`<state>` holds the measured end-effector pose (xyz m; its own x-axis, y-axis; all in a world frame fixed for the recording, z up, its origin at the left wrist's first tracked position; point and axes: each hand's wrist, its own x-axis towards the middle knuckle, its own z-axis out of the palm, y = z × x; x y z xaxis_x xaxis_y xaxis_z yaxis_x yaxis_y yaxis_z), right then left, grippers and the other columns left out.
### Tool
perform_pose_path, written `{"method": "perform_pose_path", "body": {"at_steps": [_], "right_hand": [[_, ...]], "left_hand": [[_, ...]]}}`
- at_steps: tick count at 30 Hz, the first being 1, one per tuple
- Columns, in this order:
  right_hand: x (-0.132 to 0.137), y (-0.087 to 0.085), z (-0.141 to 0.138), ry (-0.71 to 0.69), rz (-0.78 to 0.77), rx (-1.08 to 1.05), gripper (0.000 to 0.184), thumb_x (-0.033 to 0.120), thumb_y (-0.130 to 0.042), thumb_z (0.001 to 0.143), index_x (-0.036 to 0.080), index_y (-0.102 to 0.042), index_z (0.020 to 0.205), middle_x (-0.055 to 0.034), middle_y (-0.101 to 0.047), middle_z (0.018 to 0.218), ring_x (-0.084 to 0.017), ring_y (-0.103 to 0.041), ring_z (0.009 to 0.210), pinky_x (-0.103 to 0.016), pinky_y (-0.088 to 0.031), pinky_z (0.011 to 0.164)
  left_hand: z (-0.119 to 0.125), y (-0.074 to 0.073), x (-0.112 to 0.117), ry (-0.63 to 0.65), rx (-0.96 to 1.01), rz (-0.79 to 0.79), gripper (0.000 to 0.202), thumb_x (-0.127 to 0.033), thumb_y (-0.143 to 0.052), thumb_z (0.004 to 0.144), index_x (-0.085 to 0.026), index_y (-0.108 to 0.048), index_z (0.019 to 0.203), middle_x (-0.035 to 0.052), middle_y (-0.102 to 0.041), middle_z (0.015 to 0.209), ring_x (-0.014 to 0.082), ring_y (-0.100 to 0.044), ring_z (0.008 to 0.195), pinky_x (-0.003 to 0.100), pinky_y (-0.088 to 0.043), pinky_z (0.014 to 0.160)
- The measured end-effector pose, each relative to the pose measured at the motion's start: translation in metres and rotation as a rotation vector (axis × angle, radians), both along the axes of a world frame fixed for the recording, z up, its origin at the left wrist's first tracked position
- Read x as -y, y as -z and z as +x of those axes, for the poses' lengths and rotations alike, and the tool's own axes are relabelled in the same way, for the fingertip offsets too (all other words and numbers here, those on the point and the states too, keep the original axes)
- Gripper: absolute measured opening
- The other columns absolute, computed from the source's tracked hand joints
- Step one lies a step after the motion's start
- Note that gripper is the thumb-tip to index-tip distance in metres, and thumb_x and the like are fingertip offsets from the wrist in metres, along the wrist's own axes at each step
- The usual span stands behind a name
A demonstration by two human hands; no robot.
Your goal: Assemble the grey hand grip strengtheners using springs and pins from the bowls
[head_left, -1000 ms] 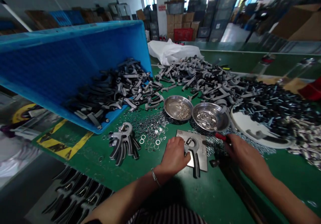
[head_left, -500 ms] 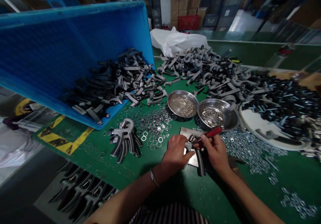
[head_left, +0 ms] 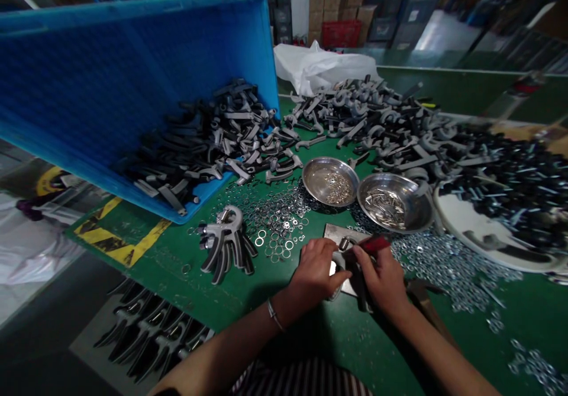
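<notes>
My left hand (head_left: 316, 270) is closed on a grey-and-black hand grip strengthener (head_left: 338, 261), over a small metal plate (head_left: 331, 231). A coil spring (head_left: 344, 243) shows at its top. My right hand (head_left: 380, 277) is wrapped round a red-handled tool (head_left: 375, 242), whose working end is hidden among the fingers and the grip. Left of my hands, several hand grips with springs (head_left: 228, 236) stand bunched together. Beyond the plate are a steel bowl of small metal parts (head_left: 317, 195) and a steel bowl of metal pins (head_left: 428, 213).
A tipped blue crate (head_left: 271, 58) spills grey-and-black handles at the left. More loose handles (head_left: 355, 109) are heaped at the back. Rings (head_left: 278, 245) and nuts (head_left: 448, 271) lie scattered. A white tray (head_left: 470, 230) of black-headed bolts stands right; pliers (head_left: 426, 307) lie near my right forearm.
The view has shifted slightly, so the table appears farther right. My right hand has turned and moved down around the red tool, covering more of the grip's handle. My left hand keeps its hold.
</notes>
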<state>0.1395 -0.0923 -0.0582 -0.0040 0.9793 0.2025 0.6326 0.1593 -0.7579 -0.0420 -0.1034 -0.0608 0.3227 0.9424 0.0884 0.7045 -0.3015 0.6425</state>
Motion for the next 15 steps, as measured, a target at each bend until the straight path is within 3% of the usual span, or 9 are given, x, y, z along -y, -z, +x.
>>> {"method": "perform_pose_path", "body": {"at_steps": [2,5,8,10,12,15], "right_hand": [[-0.008,-0.006,-0.002,-0.079,-0.008,0.037,0.028,0.051,-0.054,0.092,0.023,-0.056,0.094,-0.0056,-0.067,0.081,-0.025,-0.065,0.074,-0.035,-0.049,0.069],[-0.027,-0.020,-0.006,-0.190,-0.176,-0.175,0.030,0.054,-0.055,0.091,0.024,-0.054,0.091,-0.0003,-0.062,0.072,-0.020,-0.059,0.064,-0.031,-0.048,0.062],[-0.041,-0.030,-0.005,-0.251,-0.323,-0.402,0.037,0.059,-0.039,0.097,0.025,-0.050,0.087,0.0048,-0.055,0.058,-0.015,-0.049,0.047,-0.028,-0.044,0.048],[-0.042,-0.034,0.006,-0.240,-0.337,-0.439,0.037,0.058,-0.036,0.098,0.025,-0.049,0.088,0.0044,-0.058,0.059,-0.015,-0.050,0.046,-0.028,-0.045,0.049],[-0.035,-0.035,0.030,-0.198,-0.330,-0.376,0.034,0.057,-0.044,0.096,0.024,-0.051,0.089,0.0024,-0.064,0.066,-0.015,-0.058,0.053,-0.028,-0.049,0.054],[-0.019,-0.031,0.087,-0.143,-0.270,0.036,0.036,0.059,-0.054,0.090,0.024,-0.059,0.090,0.0003,-0.068,0.069,-0.019,-0.063,0.058,-0.030,-0.050,0.055]], "left_hand": [[0.000,-0.004,0.000,-0.003,-0.018,-0.016,0.049,-0.045,-0.070,0.085,-0.019,-0.052,0.123,0.0091,-0.058,0.124,0.0274,-0.049,0.116,0.043,-0.038,0.101],[0.001,-0.009,-0.001,-0.023,-0.058,-0.058,0.044,-0.045,-0.069,0.086,-0.021,-0.055,0.120,0.0088,-0.059,0.122,0.0287,-0.049,0.115,0.043,-0.038,0.098],[0.003,-0.009,-0.003,-0.029,-0.077,-0.073,0.042,-0.045,-0.068,0.086,-0.022,-0.056,0.119,0.0086,-0.058,0.123,0.0296,-0.049,0.116,0.044,-0.038,0.098],[0.004,-0.007,-0.002,-0.031,-0.075,-0.070,0.044,-0.045,-0.068,0.086,-0.021,-0.056,0.120,0.0086,-0.058,0.124,0.0298,-0.049,0.117,0.044,-0.037,0.099],[0.003,-0.006,0.001,-0.032,-0.073,-0.071,0.046,-0.046,-0.069,0.085,-0.021,-0.056,0.121,0.0089,-0.058,0.125,0.0299,-0.049,0.117,0.044,-0.038,0.100],[0.000,-0.016,0.002,0.008,-0.083,-0.078,0.055,-0.049,-0.070,0.083,-0.018,-0.054,0.126,0.0119,-0.058,0.127,0.0314,-0.049,0.118,0.046,-0.039,0.101]]}}
